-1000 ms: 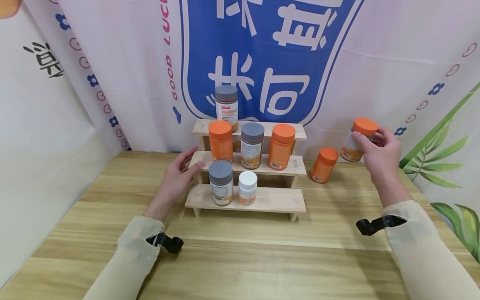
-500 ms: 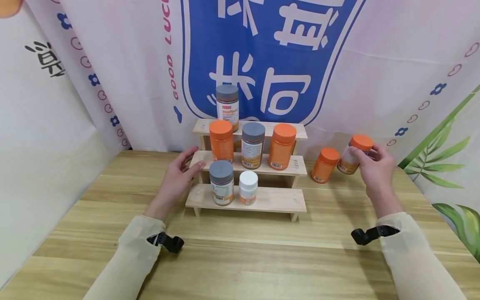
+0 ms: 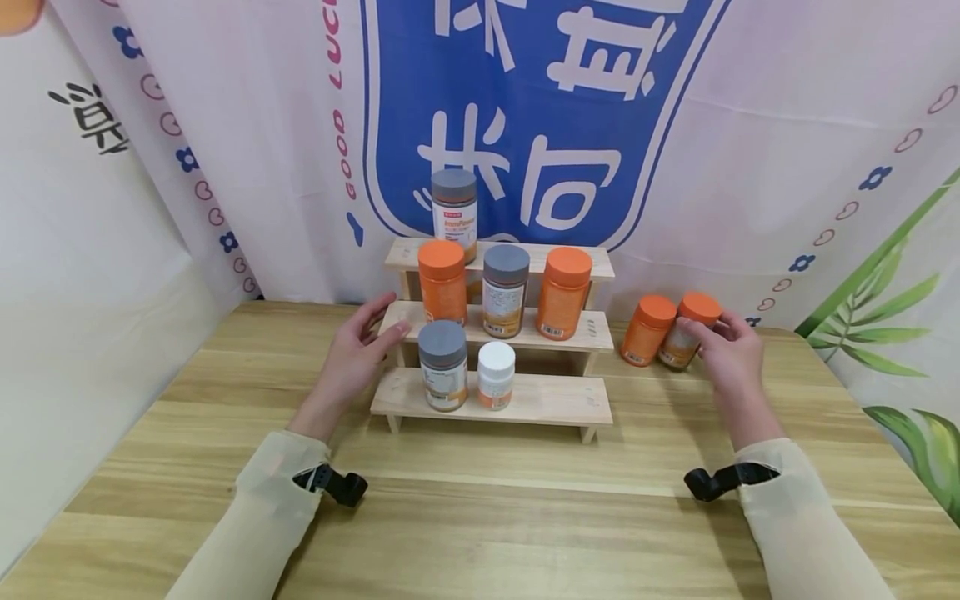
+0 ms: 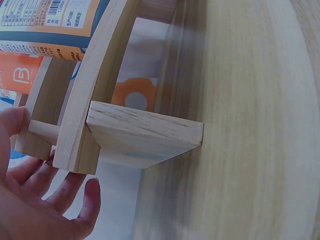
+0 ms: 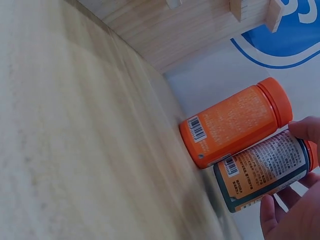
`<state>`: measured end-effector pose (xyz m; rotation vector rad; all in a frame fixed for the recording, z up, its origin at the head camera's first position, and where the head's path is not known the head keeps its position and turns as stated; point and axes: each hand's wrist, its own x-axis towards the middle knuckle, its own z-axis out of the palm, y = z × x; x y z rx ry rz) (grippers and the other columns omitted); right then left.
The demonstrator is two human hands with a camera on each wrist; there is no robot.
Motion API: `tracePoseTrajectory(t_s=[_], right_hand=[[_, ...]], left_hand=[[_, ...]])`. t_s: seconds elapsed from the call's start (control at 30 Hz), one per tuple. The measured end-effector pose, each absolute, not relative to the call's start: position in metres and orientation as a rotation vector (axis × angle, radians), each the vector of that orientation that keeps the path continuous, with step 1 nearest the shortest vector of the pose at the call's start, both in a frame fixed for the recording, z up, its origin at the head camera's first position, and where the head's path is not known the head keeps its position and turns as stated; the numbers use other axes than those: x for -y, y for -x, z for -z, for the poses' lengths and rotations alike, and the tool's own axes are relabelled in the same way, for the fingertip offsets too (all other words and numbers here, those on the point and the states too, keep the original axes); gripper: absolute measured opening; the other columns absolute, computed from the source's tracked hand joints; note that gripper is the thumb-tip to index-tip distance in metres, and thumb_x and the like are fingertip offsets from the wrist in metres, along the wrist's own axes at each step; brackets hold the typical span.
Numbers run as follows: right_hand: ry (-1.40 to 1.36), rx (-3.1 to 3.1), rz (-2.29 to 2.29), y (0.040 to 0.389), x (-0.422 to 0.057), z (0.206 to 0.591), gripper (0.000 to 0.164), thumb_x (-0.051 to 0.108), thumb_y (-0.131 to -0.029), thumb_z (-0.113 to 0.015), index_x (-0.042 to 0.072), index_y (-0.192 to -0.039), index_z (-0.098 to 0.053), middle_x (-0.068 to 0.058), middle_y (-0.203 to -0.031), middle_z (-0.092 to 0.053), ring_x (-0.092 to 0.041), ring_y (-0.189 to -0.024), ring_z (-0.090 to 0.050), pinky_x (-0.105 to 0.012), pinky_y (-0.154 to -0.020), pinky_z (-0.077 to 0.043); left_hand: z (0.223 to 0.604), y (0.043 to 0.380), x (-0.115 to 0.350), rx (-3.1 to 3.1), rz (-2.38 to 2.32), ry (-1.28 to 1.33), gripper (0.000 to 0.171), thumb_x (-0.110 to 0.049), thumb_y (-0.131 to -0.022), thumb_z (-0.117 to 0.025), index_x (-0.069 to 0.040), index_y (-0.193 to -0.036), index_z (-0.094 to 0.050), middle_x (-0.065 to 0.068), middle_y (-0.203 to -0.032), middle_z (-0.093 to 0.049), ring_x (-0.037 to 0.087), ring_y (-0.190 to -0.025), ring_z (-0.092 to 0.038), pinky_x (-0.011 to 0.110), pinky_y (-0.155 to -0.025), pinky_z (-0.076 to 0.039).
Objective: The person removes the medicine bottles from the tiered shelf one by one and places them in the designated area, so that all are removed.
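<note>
Held jar (image 3: 679, 344): down and to the left over the past second, from midair at the far right to just beside the small orange jar (image 3: 647, 335); I cannot tell whether its base meets the tabletop (image 3: 510, 508).
Its look: orange lid, pale printed panel, orange lower label with a dark border; my right wrist view shows a barcode near the base.
Right hand (image 3: 731, 354): thumb and fingers grip that jar near its lid.
Jar contents: lids are on; what is inside I cannot make out.
Small orange jar: orange lid and body, standing on the tabletop, right of the wooden rack (image 3: 397, 387).
Left hand (image 3: 356, 354): fingers loosely spread, thumb at the rack's left end, around the middle tier (image 3: 596, 329).
Middle tier: I see two orange jars with a gray-lidded one between.
Bottom tier (image 3: 558, 400): gray-lidded jar and, to its right, a white-capped bottle (image 3: 496, 375).
Top tier (image 3: 540, 257): one gray-lidded jar, toward the left.
</note>
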<state>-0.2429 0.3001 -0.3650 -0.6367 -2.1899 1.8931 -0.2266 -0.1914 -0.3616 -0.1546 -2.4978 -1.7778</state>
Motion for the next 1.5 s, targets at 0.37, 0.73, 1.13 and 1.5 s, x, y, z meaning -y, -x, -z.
tracePoseTrajectory(t_s=[0.37,0.73,1.13,1.5], right_hand=[[0.617,2.181,-1.902,0.242,-0.297,0.375,0.078,0.036,-0.093,-0.083,0.026,-0.161,-0.046,-0.002,-0.159,-0.050,-0.011,-0.136,-0.047,-0.016,-0.092,-0.046],[0.629,2.134,-1.930,0.234,-0.301,0.380,0.084,0.038,-0.091,-0.085,0.028,-0.163,-0.043,-0.006,-0.154,-0.052,-0.009,-0.121,-0.052,-0.014,-0.080,-0.052],[0.535,2.137,-1.894,0.221,-0.307,0.361,0.079,0.040,-0.095,-0.080,0.024,-0.163,-0.043,-0.006,-0.156,-0.054,-0.003,-0.116,-0.060,-0.014,-0.085,-0.049],[0.393,2.018,-1.901,0.211,-0.304,0.334,0.074,0.031,-0.092,-0.085,0.022,-0.157,-0.051,0.015,-0.120,-0.065,0.000,-0.106,-0.060,-0.010,-0.078,-0.051]], left_hand=[[0.363,0.228,0.192,2.488,1.787,0.149,0.067,-0.034,-0.108,-0.063,-0.013,-0.166,-0.036,0.010,-0.174,-0.032,0.031,-0.163,-0.027,0.055,-0.132,-0.023],[0.364,0.230,0.188,2.480,1.819,0.159,0.069,-0.035,-0.107,-0.064,-0.013,-0.166,-0.035,0.008,-0.174,-0.033,0.030,-0.163,-0.027,0.054,-0.133,-0.023],[0.362,0.228,0.192,2.506,1.797,0.132,0.070,-0.037,-0.107,-0.063,-0.016,-0.167,-0.034,0.007,-0.175,-0.030,0.029,-0.164,-0.026,0.054,-0.133,-0.022],[0.363,0.229,0.192,2.506,1.790,0.136,0.070,-0.037,-0.107,-0.063,-0.016,-0.167,-0.034,0.008,-0.175,-0.030,0.030,-0.164,-0.026,0.054,-0.133,-0.021]])
